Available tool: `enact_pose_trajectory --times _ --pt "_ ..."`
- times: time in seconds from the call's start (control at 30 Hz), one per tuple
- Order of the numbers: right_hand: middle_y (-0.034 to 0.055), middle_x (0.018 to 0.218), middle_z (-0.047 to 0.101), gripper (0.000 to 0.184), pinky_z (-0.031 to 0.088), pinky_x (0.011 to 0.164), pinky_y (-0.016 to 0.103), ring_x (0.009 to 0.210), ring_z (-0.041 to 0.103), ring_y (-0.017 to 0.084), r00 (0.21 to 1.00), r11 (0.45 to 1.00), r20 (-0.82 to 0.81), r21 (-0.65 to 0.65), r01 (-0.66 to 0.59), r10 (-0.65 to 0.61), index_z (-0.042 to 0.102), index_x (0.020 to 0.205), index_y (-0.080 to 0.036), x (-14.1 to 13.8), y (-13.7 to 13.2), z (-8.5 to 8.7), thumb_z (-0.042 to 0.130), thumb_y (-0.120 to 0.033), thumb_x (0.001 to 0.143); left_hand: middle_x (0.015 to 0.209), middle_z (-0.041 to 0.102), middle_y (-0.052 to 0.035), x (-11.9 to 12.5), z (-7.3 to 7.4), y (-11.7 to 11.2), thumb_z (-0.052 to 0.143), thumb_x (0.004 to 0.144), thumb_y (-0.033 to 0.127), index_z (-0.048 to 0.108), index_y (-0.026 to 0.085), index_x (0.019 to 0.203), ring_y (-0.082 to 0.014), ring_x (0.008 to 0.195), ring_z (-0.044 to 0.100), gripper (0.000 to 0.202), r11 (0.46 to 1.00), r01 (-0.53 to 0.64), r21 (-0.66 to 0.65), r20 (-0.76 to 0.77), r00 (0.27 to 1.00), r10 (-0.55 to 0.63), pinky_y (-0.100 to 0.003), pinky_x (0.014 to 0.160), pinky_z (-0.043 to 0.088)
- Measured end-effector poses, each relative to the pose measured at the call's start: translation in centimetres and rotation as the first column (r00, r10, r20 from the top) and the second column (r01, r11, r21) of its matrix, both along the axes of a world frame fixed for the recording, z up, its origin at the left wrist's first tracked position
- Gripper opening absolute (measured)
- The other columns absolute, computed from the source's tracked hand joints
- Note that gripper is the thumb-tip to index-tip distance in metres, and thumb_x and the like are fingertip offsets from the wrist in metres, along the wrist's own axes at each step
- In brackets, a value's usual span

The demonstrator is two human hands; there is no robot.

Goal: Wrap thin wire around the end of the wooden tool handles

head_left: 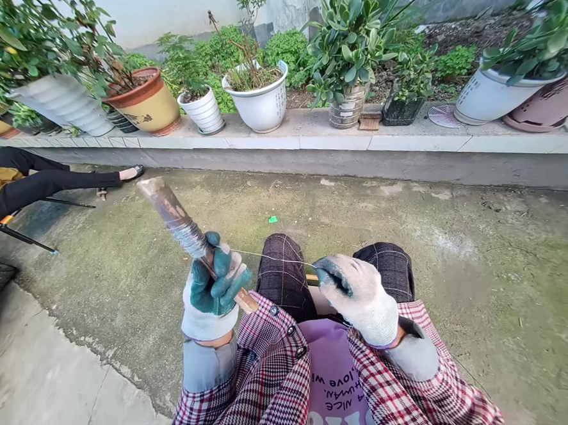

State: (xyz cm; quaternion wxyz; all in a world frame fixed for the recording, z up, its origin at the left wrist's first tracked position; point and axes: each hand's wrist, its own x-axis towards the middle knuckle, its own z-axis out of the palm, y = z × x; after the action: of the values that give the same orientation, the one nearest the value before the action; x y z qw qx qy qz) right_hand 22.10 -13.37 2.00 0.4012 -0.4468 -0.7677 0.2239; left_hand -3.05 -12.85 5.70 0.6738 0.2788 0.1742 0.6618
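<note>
The left hand (215, 285), in a green-palmed work glove, is clenched around a wooden stick (186, 235) that slants up toward ten o'clock, its middle wrapped in clear thin line. The right hand (356, 294) pinches that taut line (271, 257) at three o'clock of the stick, above the checked-trousered knees (285, 270). Winding looks mid-way; the next turn calls for steady tension and neat coils
</note>
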Motion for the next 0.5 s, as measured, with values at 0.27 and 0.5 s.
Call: enact_pose_trajectory --times 0.27,0.5 --pt "-0.0014 0.074 0.067 0.015 0.047 0.057 0.024 0.065 0.060 0.014 0.863 0.893 -0.403 -0.437 0.110 -0.304 0.071 0.086 -0.020 -0.9 1.7 -1.7 0.057 -0.022 0.089 0.071 0.066 0.0059 0.9 -2.0 -3.6 0.087 0.074 0.037 0.069 0.022 0.104 -0.0037 0.047 0.048 0.038 0.975 -0.176 -0.134 -0.161 0.975 0.154 -0.017 0.054 0.053" --pt "-0.0015 0.075 0.069 0.020 0.049 0.065 0.026 0.067 0.063 0.014 0.956 0.919 -0.272 -0.394 -0.006 -0.110 0.073 0.095 -0.020 0.1 1.2 -0.9 0.056 -0.030 0.098 0.069 0.065 0.0032 -0.5 -0.7 -0.6 0.088 0.071 0.038 0.070 0.018 0.101 -0.0041 0.043 0.044 0.040 0.952 -0.287 -0.107 -0.328 0.914 0.239 -0.017 0.042 0.042"
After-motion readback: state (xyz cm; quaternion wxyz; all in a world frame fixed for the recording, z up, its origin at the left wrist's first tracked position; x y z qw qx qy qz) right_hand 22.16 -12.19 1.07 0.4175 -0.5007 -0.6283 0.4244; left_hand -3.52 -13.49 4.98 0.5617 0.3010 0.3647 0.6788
